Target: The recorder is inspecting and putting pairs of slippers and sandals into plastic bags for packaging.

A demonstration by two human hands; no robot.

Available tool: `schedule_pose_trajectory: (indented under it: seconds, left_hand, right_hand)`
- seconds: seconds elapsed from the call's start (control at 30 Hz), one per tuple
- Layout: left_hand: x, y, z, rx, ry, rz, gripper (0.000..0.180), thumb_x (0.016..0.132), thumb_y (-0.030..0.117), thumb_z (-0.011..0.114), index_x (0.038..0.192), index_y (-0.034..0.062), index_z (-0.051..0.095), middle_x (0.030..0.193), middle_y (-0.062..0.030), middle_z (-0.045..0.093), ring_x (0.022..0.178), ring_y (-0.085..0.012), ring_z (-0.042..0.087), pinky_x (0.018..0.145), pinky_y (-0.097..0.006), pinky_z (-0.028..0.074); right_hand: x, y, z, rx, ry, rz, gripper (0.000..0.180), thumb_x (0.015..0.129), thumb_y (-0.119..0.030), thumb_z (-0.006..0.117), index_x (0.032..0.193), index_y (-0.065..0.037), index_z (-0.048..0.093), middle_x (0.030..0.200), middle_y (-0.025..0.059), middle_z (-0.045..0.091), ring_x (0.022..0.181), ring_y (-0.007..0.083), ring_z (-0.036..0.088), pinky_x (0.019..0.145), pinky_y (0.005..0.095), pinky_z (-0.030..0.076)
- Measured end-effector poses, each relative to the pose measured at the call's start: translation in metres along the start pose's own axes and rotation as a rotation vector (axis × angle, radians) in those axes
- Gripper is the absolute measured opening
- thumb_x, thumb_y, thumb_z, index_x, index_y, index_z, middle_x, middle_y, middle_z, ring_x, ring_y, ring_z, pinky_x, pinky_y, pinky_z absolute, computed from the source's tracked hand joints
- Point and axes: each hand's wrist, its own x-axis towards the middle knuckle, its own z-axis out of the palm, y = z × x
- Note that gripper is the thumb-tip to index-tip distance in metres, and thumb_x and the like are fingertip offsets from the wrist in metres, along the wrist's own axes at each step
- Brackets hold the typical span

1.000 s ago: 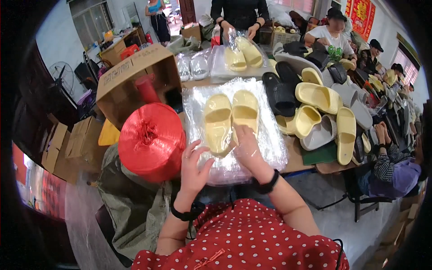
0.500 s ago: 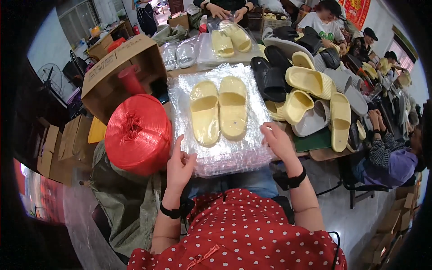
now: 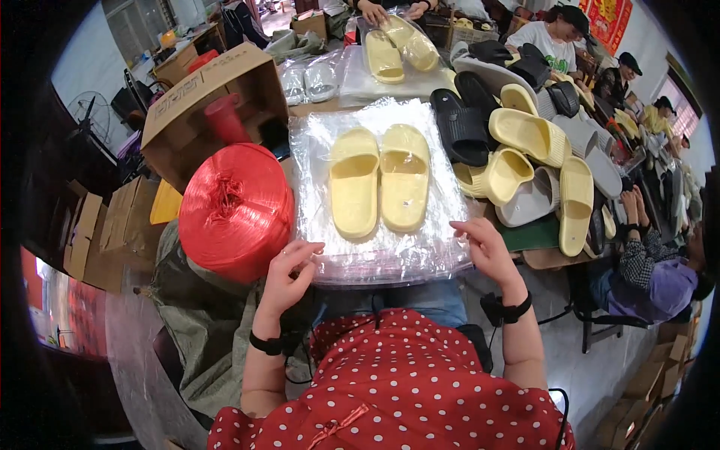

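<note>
A pair of pale yellow slide slippers [image 3: 355,187] lies side by side, toes away from me, on a stack of clear plastic bags [image 3: 311,206]. Shiny film shows over the slippers, so they seem to be inside the top bag. At the stack's near left corner is my left hand [image 3: 287,279], thumb and fingers apart and nothing held. By its right edge rests my right hand [image 3: 489,251], fingers loosely bent and apart, also without anything in it. Whether the fingertips touch the plastic is hard to tell.
A large roll of red plastic twine [image 3: 236,214] stands left, before an open cardboard box [image 3: 214,82]. Black, grey and yellow slippers [image 3: 525,135] are heaped on the right. Across the table, a co-worker's hands [image 3: 390,10] handle bagged yellow slippers [image 3: 385,56]. Other people sit right.
My left hand has shifted from the stack's left edge to its near corner, fingers now pointing inward. The right hand has moved slightly outward and nearer to me. The view has shifted a little.
</note>
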Motion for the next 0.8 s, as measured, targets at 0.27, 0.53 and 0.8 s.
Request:
schedule_pose_trajectory:
  seconds: [0.27,0.53,0.8]
  left_hand:
    - [-0.015,0.006,0.006,0.440,0.010,0.179,0.048,0.073,-0.005,0.063,0.120,0.0039,0.063,0.116,-0.0159,0.060,0.106,-0.0364,0.059,0.089,-0.040,0.049]
    - [0.009,0.017,0.017,0.534,0.130,0.209,0.014,0.078,0.008,0.069,0.090,0.0056,0.075,0.115,-0.0138,0.062,0.112,-0.0329,0.056,0.098,-0.042,0.042]
    - [0.041,0.001,0.037,-0.052,0.377,0.005,0.028,0.097,0.012,0.054,0.078,-0.0030,0.068,0.083,-0.0121,0.070,0.074,-0.0184,0.065,0.072,-0.032,0.053]
  right_hand:
    - [0.003,-0.004,0.007,-0.260,0.087,-0.053,0.016,0.077,-0.009,0.072,0.093,-0.010,0.074,0.087,0.0073,0.049,0.086,0.0250,0.051,0.075,0.0356,0.043]
    - [0.026,0.006,0.025,0.070,0.375,0.070,0.012,0.088,-0.010,0.068,0.082,0.000,0.068,0.095,0.0073,0.058,0.085,0.0173,0.054,0.070,0.0283,0.042]
    - [0.041,0.021,0.039,0.281,0.516,0.285,0.017,0.090,-0.014,0.068,0.084,0.002,0.065,0.062,0.0038,0.058,0.059,0.0111,0.054,0.057,0.0274,0.043]
